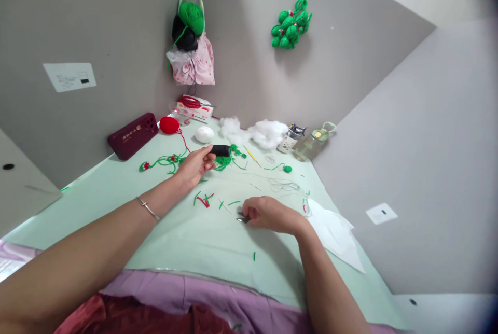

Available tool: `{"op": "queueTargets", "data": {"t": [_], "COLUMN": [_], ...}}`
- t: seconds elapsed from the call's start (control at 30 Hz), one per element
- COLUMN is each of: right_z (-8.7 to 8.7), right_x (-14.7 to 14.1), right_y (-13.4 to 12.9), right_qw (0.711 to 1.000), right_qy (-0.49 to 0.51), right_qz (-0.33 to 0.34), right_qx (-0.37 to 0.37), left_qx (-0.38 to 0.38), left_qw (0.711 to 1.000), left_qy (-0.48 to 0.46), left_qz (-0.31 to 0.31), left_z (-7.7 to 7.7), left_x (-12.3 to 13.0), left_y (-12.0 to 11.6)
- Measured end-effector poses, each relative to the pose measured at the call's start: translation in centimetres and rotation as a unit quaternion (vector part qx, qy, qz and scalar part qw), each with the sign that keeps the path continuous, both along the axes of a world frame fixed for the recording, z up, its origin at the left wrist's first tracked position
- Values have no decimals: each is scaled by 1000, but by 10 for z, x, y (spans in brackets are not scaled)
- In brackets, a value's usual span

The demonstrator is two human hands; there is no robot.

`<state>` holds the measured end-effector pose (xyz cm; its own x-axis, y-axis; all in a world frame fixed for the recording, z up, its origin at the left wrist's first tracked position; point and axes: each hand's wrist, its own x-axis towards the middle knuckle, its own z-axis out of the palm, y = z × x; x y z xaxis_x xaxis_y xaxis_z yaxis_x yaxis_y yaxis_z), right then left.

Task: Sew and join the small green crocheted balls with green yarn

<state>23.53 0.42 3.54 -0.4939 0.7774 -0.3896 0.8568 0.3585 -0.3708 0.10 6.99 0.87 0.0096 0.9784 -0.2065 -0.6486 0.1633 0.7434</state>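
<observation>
My left hand point(197, 166) reaches over the middle of the table, its fingers closed on a black cylinder point(220, 150) that looks like a spool of thread. Just behind the spool lie tangled green yarn point(223, 163) and small green crocheted pieces point(237, 151). Lower and to the right, my right hand point(268, 213) is curled around small thread snips point(243, 218); two pointed metal blades stick out to the left, close above the tabletop. Cut red and green yarn ends point(204, 200) lie between the hands.
Toward the back are a red yarn ball point(169, 125), white ball point(204, 134), stuffing point(268, 134), yellow crochet hook point(252, 154), pen holder point(288, 140) and bottle point(314, 142). A maroon phone point(133, 136) leans at left. White paper point(334, 233) lies right. A green crocheted bunch point(291, 28) hangs above.
</observation>
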Motion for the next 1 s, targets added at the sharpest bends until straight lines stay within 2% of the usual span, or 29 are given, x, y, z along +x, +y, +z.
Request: {"op": "queueTargets", "data": {"t": [0.1,0.23,0.37,0.5,0.57,0.63,0.73,0.87,1.0], "right_z": [1,7,12,17,17,15,10,3,-4], "right_x": [6,10,16,27,32,34,28,12,-2], "right_y": [2,0,-1,9,15,20,21,16,14], "right_qw": [1000,999,999,994,976,947,923,937,938], "right_qy": [13,-32,-20,108,210,294,343,295,238], "right_qz": [2,-13,-29,-14,-49,-119,-176,-160,-167], "right_qx": [-3,18,-16,-10,-42,-51,-2,97,191], "left_qx": [-2,-6,-6,-2,0,4,8,18,61], "left_qw": [1000,999,998,997,997,996,995,995,990], "left_qy": [-3,-10,-21,-32,-35,-35,-26,-3,67], "left_qz": [-20,-43,-55,-68,-75,-82,-92,-102,-109], "left_z": [2,3,1,-2,-1,0,2,1,2], "left_x": [1,2,0,-2,-2,-2,0,6,12], "left_y": [-2,-2,-1,2,3,2,-1,-6,-14]}}
